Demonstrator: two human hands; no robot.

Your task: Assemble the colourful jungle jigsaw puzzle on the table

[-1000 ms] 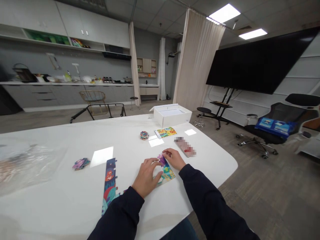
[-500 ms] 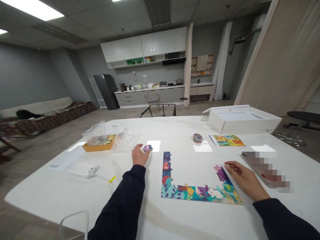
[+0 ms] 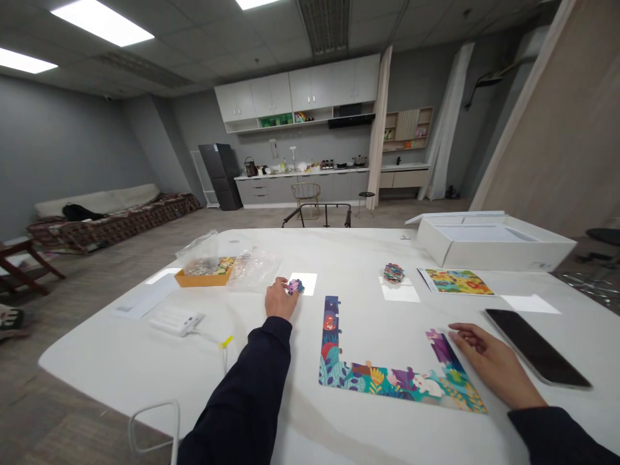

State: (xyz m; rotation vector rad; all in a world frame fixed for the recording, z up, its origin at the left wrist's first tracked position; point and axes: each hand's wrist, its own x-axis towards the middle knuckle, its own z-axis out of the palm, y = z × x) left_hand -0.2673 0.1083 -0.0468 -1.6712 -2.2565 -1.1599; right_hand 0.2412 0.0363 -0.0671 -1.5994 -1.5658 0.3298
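Note:
My left hand (image 3: 281, 301) rests on the white table with its fingers closed around the edge of a small stack of puzzle pieces (image 3: 296, 286), purple and blue on top. To its right lies a partly joined jigsaw puzzle (image 3: 387, 381), a U-shaped border with leaves, flowers, a white rabbit and a fox-like animal. Beside the puzzle's right arm is my right hand (image 3: 491, 361), fingers loosely bent and apart, nothing visible in them. Its fingertips are close to the purple end pieces (image 3: 438, 345); whether they touch is unclear. Beyond the puzzle sits another pile of puzzle pieces (image 3: 393, 273).
A phone (image 3: 537, 349) lies right of my right hand. Behind it are a picture card (image 3: 455, 281) and a white box (image 3: 498, 252). At left stand an orange tray (image 3: 203, 280) with pieces, a plastic bag (image 3: 254, 268) and a white power bank (image 3: 175, 321) with a cable.
The view has swung slightly left, so the table and its objects appear farther right. Both hands keep nearly the same places beside the stack and the puzzle.

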